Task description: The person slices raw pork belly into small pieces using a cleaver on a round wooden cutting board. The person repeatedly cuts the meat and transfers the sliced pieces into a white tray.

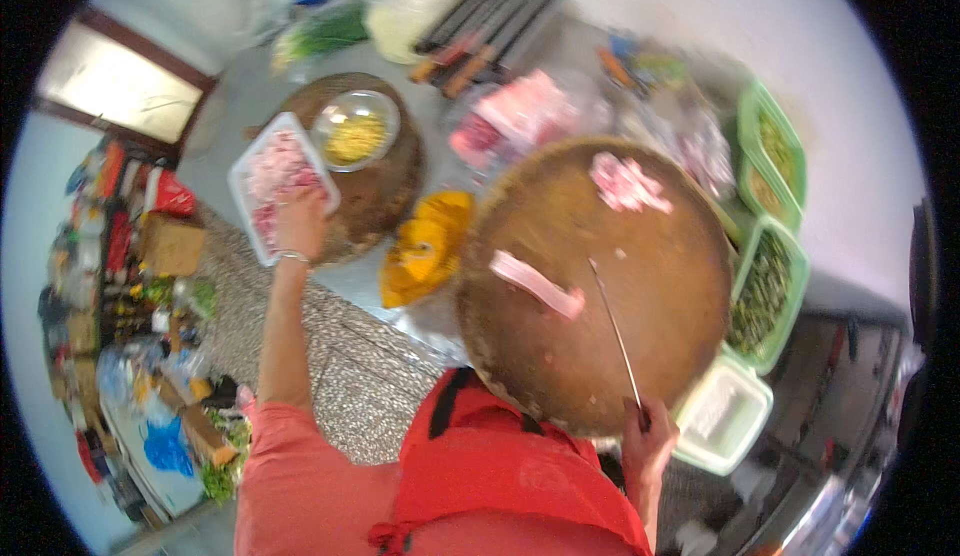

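My right hand (648, 436) grips the dark handle of a knife (618, 338). The thin blade points away from me, edge-on over a large round wooden chopping block (660, 286). A strip of pale pink meat (537, 283) lies on the block left of the blade, and a small heap of cut pieces of meat (628, 183) sits near the far rim. Out to the left, my left hand (301, 224) reaches into a white plastic tray (241, 196) of chopped meat (276, 164). Its fingertips are blurred against the meat, so whether they pinch any is unclear.
Under the tray's right side is a second wooden block (375, 211), bearing a clear bowl (358, 131) of chopped yellow food. A yellow cloth (427, 248) lies between the blocks. Bagged meat (517, 117) and knives in a rack (487, 27) stand behind; green baskets (796, 293) line the right.
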Available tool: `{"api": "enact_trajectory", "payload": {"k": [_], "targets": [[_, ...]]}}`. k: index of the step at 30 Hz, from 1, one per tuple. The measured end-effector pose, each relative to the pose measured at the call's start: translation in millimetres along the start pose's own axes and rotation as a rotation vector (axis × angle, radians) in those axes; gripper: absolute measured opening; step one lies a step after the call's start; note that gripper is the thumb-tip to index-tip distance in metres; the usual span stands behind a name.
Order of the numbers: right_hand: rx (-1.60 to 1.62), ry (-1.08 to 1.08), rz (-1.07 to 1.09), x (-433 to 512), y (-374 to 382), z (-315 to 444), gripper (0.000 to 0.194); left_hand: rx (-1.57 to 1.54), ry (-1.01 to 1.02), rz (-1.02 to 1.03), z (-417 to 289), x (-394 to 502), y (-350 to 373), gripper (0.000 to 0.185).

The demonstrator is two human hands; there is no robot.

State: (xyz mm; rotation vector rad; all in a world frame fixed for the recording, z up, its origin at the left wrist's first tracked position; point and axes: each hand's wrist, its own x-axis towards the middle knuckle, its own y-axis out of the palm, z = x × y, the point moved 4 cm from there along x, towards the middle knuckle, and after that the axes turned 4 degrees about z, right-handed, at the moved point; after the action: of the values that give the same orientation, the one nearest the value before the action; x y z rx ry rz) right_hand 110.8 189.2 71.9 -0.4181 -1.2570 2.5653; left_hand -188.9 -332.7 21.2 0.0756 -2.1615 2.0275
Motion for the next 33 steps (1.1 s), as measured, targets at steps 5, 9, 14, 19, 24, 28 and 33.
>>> {"api": "enact_trajectory", "payload": {"k": [5, 9, 14, 19, 24, 28, 33], "targets": [[0.109, 0.05, -0.084, -4, -10, 0, 0.014, -0.103, -0.09, -0.347, -44, 2, -37, 0.018], [0.167, 0.164, -0.025, -1, -4, -1, 0.012, -0.626, 0.28, -0.04, -175, -26, -41, 0.018], [0.195, 0.248, 0.055, -4, 2, -4, 0.012, -0.489, 0.791, 0.177, -319, -73, -20, 0.039], [0.198, 0.246, 0.026, -6, -5, -5, 0.01, -0.486, 0.712, 0.38, -340, -69, 7, 0.034], [0.061, 0.118, 0.075, 17, -10, 4, 0.013, -0.705, 0.513, 0.155, -346, -64, 3, 0.027], [-0.044, 0.05, 0.173, 40, -7, 10, 0.016, -0.718, 0.385, 0.138, -351, -75, 0, 0.024], [-0.08, 0.085, 0.158, 52, -8, 5, 0.016, -0.715, 0.399, 0.134, -360, -76, 8, 0.027]]}}
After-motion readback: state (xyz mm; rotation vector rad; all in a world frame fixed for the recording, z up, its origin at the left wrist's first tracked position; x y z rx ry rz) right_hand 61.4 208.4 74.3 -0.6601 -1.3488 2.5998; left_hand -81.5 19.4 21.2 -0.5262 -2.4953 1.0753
